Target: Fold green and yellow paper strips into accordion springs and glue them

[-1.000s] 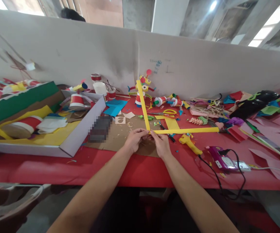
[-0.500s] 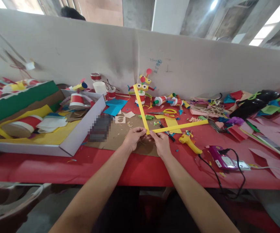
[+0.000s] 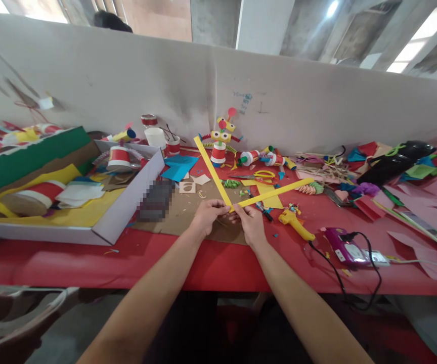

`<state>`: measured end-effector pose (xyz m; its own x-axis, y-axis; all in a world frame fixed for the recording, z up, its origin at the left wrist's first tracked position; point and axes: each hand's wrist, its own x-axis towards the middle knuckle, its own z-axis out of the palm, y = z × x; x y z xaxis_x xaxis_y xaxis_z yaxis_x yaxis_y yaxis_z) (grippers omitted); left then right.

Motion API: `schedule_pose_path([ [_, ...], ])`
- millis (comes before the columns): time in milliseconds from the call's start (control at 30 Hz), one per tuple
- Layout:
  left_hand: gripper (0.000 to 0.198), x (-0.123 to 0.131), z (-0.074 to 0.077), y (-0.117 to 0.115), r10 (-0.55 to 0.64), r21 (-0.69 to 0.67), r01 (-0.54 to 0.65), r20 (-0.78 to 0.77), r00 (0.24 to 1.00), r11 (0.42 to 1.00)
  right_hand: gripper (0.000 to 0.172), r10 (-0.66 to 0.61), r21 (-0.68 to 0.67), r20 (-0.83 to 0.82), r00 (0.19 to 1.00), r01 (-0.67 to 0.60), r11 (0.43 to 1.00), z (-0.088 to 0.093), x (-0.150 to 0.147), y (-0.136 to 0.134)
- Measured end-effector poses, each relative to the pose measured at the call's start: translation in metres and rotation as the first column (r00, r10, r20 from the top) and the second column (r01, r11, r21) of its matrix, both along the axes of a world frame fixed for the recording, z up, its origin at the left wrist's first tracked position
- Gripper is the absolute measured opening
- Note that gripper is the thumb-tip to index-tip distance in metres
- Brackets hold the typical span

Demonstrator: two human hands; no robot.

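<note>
Two yellow paper strips point(image 3: 213, 172) meet at one end in a V, and the fingers of both my hands pinch that corner. My left hand point(image 3: 208, 215) is closed on the left side of the joint. My right hand point(image 3: 249, 221) grips the right side, its thumb on top. One strip points away to the upper left, the other to the right. Whether the ends are glued cannot be seen under the fingers. Below the hands lies a brown cardboard sheet point(image 3: 176, 218) with paper scraps on it.
A yellow glue gun point(image 3: 296, 225) lies to the right, near a purple power strip point(image 3: 345, 247) with cords. Yellow-handled scissors point(image 3: 264, 175) and paper-cup figures point(image 3: 218, 151) are behind. At left stands a white box point(image 3: 127, 202) with cups and paper. Coloured scraps point(image 3: 411, 202) cover the far right.
The strips' free ends have shifted left: the left strip leans further outward and the right strip slants more upward. Both hands keep their pinch at the corner.
</note>
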<state>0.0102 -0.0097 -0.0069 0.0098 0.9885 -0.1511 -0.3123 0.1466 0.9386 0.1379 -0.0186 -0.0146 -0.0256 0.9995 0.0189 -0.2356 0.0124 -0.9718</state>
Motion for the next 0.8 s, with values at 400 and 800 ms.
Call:
schedule_pose_path([
  [400, 0.023, 0.006, 0.011, -0.008, -0.025, -0.108, 0.044, 0.174, 0.984, 0.993, 0.02, -0.039, 0.108, 0.132, 0.99, 0.025, 0.994, -0.002, 0.005, 0.003],
  [800, 0.023, 0.014, 0.007, -0.008, 0.007, -0.011, -0.005, 0.227, 0.974, 1.0, 0.023, -0.059, 0.11, 0.126, 0.99, 0.045, 0.993, -0.001, 0.004, 0.002],
])
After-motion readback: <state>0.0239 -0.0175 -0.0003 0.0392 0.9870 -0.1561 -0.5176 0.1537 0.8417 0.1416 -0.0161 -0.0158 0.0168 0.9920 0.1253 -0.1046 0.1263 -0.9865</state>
